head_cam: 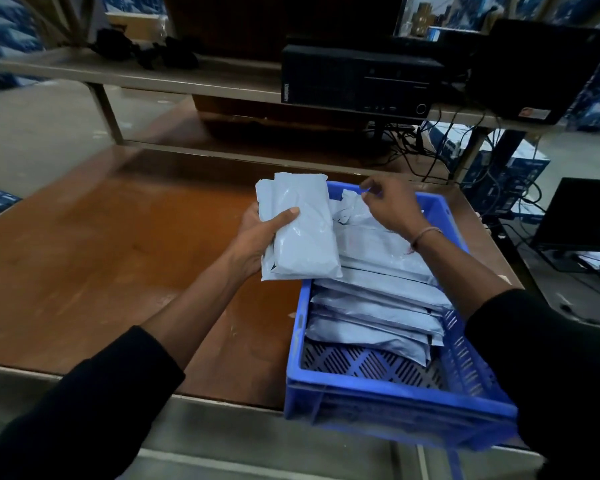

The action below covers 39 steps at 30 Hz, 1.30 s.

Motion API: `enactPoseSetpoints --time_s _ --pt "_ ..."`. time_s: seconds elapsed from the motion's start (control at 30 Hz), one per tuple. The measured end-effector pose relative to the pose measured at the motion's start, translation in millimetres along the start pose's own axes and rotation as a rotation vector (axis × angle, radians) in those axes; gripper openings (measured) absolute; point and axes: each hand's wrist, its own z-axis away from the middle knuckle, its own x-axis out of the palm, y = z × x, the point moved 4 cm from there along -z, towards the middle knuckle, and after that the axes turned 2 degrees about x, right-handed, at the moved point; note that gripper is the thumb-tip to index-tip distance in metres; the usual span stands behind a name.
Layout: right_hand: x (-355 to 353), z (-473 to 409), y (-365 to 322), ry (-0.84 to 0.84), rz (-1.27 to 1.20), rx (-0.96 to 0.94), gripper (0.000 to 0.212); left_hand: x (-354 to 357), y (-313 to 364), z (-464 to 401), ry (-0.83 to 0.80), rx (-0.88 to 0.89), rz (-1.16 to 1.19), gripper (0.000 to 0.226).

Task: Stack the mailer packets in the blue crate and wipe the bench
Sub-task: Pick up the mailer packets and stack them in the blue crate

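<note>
A blue plastic crate (388,393) stands on the right part of the brown bench (111,258). Inside it lie several pale grey mailer packets (378,306), overlapping in a leaning row. My left hand (260,233) grips a small stack of grey packets (302,226) by its left edge, held just above the crate's left rim. My right hand (385,202) hovers over the far end of the crate, its fingers curled at the crumpled top edge of the rearmost packet (357,209); whether they pinch it is unclear.
A metal shelf (174,77) crosses behind the bench and carries a black computer case (357,81) and dark cloth. Cables hang at the right. A black monitor (582,216) stands to the right of the bench. Blue cartons sit on the floor behind.
</note>
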Motion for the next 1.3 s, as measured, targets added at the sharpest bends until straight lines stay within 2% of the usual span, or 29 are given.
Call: enactPoseSetpoints --time_s 0.03,0.1,0.17,0.27,0.4,0.5,0.6,0.7,0.83,0.97,1.03,1.13,1.2,1.3 --pt "-1.1 8.9 -12.6 -0.044 -0.174 0.086 0.020 3.1 -0.8 -0.7 -0.005 0.000 0.004 0.055" --pt "4.6 25.4 -31.7 -0.229 -0.447 0.260 0.034 9.2 -2.9 -2.1 -0.009 0.008 0.006 0.054" --pt "10.4 36.0 -41.8 -0.360 -0.528 0.343 0.036 15.2 -5.1 -2.4 -0.003 0.018 0.004 0.057" --pt "12.4 41.5 -44.0 -0.354 -0.613 0.413 0.021 20.4 -9.2 -3.1 0.017 0.036 0.015 0.059" --pt "18.6 41.7 -37.3 -0.379 -0.701 0.523 0.012 24.1 -12.8 -2.2 -0.010 0.054 0.020 0.046" --pt "11.4 34.1 -32.9 -0.369 -0.609 0.499 0.021 17.9 -12.9 -1.9 0.057 0.025 -0.033 0.040" --pt "-14.1 25.7 -29.8 -0.310 -0.451 0.388 0.032 4.1 -14.9 -6.0 0.133 -0.032 -0.051 0.042" --pt "-28.1 13.0 -16.9 -0.289 -0.171 0.270 0.034 -9.3 -14.8 -9.2 0.206 -0.037 -0.060 0.044" --pt "-6.1 0.8 13.0 -0.274 0.195 0.186 0.045 -16.9 -13.6 -9.6 0.248 -0.024 -0.044 0.041" --pt "5.0 10.7 26.1 -0.135 0.460 0.180 0.046 -17.3 -11.9 -9.3 0.229 -0.013 -0.047 0.044" --pt "4.9 16.7 25.7 -0.069 0.498 0.151 0.041 -17.3 -10.7 -8.8 0.218 -0.006 -0.063 0.044" --pt "6.5 25.8 24.8 -0.022 0.400 0.124 0.034 -18.3 -9.9 -10.3 0.199 0.023 -0.067 0.045" --pt "10.3 34.3 24.3 -0.016 0.351 0.096 0.029 -18.4 -9.7 -10.4 0.186 0.031 -0.063 0.047" --pt "23.3 48.1 27.0 -0.061 0.402 0.052 0.030 -13.8 -10.5 -8.9 0.171 0.033 -0.060 0.050"
